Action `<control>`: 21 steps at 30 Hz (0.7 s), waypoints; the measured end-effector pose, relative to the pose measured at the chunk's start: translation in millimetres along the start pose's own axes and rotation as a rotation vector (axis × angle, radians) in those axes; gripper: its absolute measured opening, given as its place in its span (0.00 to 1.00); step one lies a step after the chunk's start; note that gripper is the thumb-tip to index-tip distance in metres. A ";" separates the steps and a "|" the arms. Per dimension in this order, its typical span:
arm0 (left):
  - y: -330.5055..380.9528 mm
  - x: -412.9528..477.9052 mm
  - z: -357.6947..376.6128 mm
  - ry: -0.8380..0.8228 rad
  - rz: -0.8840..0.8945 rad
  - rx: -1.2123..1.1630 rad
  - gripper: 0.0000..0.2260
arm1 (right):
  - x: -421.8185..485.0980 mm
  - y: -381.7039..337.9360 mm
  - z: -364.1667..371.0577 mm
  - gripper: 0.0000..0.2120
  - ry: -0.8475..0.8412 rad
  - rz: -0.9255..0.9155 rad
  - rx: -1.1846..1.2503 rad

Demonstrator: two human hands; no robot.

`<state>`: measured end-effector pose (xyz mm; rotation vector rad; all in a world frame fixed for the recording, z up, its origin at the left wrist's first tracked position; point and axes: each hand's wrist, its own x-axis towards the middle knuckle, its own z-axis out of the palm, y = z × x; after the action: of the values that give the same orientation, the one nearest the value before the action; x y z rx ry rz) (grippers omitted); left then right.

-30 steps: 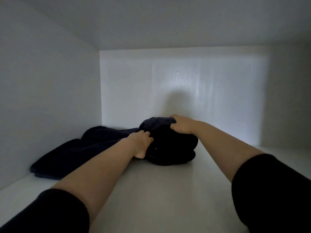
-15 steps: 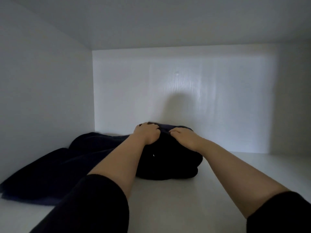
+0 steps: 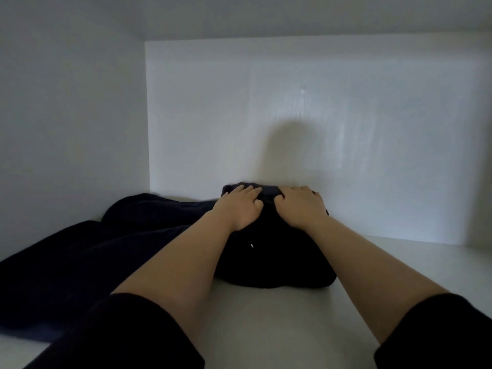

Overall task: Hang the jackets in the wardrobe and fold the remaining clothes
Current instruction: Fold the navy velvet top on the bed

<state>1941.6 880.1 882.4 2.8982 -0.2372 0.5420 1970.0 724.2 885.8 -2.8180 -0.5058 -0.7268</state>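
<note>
A folded dark garment [image 3: 279, 262] sits as a thick bundle on the white wardrobe shelf [image 3: 266, 328], close to the back panel. My left hand [image 3: 239, 209] lies on top of the bundle with its fingers stretched across the fabric, pressing down. Beside it, my right hand [image 3: 302, 206] rests on the same top edge, its fingers curled into the cloth. A second dark garment [image 3: 80, 265] lies flatter on the shelf to the left, touching the bundle. The far side of the bundle is hidden behind my hands.
The compartment is closed in by a white left wall [image 3: 66, 129], a back panel [image 3: 346, 129] and a ceiling above. Bare shelf lies to the right of the bundle and in front of it.
Both hands have moved onto the top of the bundle and come side by side. The bundle has shifted back toward the rear panel, and my view has come closer.
</note>
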 end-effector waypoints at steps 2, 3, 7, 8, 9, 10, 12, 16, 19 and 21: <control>-5.8 4.4 1.7 -0.013 0.001 -0.041 0.22 | 0.5 -1.7 0.1 0.21 -0.021 0.004 0.011; -8.3 6.4 3.7 -0.022 0.001 -0.056 0.21 | 0.7 -2.3 0.4 0.22 -0.034 0.017 0.022; -15.6 11.6 10.6 -0.045 -0.011 -0.090 0.19 | 0.4 -3.6 3.3 0.21 -0.066 0.051 0.041; -17.2 11.9 12.8 -0.044 -0.011 -0.095 0.19 | -0.4 -3.8 5.0 0.21 -0.065 0.047 0.042; -17.9 12.0 13.8 -0.038 -0.005 -0.095 0.19 | -0.5 -3.6 6.2 0.21 -0.060 0.039 0.041; -17.7 11.8 14.1 -0.032 -0.002 -0.096 0.20 | -0.5 -3.0 7.1 0.21 -0.057 0.028 0.038; -14.6 10.0 13.2 -0.021 -0.010 -0.084 0.21 | -1.2 -1.5 8.7 0.21 -0.067 0.016 0.035; -2.6 5.7 7.1 0.005 -0.072 0.044 0.23 | -5.4 -1.7 4.5 0.22 -0.087 0.010 0.058; 12.9 -6.1 3.9 0.127 -0.147 0.248 0.21 | -21.4 0.9 -5.4 0.22 -0.059 0.019 0.115; 22.1 -14.3 -5.2 0.172 -0.165 0.253 0.19 | -34.2 8.2 -18.0 0.22 -0.036 0.035 0.173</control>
<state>1922.5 861.5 885.2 3.0474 0.1016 0.8411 1937.1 702.5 883.6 -2.6757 -0.4989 -0.5961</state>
